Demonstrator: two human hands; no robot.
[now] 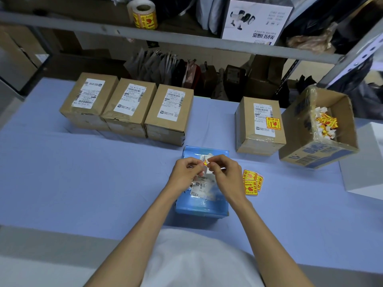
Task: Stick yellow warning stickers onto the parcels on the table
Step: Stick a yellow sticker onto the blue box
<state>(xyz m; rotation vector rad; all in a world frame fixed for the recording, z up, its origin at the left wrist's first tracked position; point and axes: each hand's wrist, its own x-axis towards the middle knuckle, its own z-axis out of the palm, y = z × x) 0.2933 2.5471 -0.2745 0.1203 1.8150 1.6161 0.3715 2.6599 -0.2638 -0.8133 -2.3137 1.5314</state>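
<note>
Parcels: four brown boxes (132, 109) upper frame, one blue parcel (202, 206) centre; your left hand (186, 172) and right hand (224, 172) pinch one sticker (205, 161).

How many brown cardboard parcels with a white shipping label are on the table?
4. Three stand side by side at the back left: left parcel, middle parcel, right parcel. The stickered parcel stands apart, beside the open scrap box.
</note>
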